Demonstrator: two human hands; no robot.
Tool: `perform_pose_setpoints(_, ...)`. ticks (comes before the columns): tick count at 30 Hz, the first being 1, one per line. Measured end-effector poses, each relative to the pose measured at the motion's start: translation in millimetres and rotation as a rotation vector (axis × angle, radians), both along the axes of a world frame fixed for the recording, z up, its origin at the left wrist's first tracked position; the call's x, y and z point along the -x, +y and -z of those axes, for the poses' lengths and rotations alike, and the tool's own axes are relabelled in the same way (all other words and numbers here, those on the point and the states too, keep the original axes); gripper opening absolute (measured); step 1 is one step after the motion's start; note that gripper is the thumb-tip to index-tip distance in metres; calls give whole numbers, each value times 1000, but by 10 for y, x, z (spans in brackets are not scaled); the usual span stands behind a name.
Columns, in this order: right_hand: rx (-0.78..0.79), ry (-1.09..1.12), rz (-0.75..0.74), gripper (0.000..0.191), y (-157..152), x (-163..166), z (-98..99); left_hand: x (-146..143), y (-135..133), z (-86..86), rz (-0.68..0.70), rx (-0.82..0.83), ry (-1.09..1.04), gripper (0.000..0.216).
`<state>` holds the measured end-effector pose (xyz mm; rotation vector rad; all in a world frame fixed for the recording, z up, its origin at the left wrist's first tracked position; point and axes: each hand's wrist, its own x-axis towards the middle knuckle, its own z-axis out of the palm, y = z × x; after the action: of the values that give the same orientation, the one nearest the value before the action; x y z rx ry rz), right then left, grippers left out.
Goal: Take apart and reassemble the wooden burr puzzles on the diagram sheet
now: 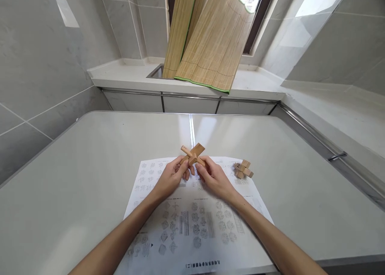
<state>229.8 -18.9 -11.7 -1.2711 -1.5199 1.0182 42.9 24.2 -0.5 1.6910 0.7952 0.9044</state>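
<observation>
Both my hands meet over a printed instruction sheet (192, 227) on the white table (90, 166). Between them I hold a crossed set of wooden puzzle bars (194, 153), raised a little above the paper. My left hand (171, 178) pinches the lower left end of the bars with closed fingers. My right hand (212, 176) grips the right side of the same bars, fingers curled. A second small wooden puzzle cluster (243, 170) lies on the sheet's upper right corner, just right of my right hand.
A seam (191, 126) runs down the middle of the table. Behind the table is a white counter (126, 76) with a sink and rolled bamboo mats (207, 38) leaning against the window. Grey tiled walls stand left and right.
</observation>
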Motion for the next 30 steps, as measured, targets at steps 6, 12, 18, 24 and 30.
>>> perform_pose_setpoints(6,208,399,-156,43,35,-57,-94,12,16,-40,83,190,-50,41)
perform_pose_setpoints(12,479,758,-414,47,67,-99,-83,15,33,12,102,250,-78,50)
perform_pose_setpoints(18,481,872,-438,38,66,-58,5,19,32,86,159,320,-125,43)
perform_pose_setpoints(24,456,935,-417,42,64,-33,13,31,32,70,190,253,-65,41)
perform_pose_setpoints(30,448,993,-382,42,101,-99,13,64,45,38,241,248,-40,37)
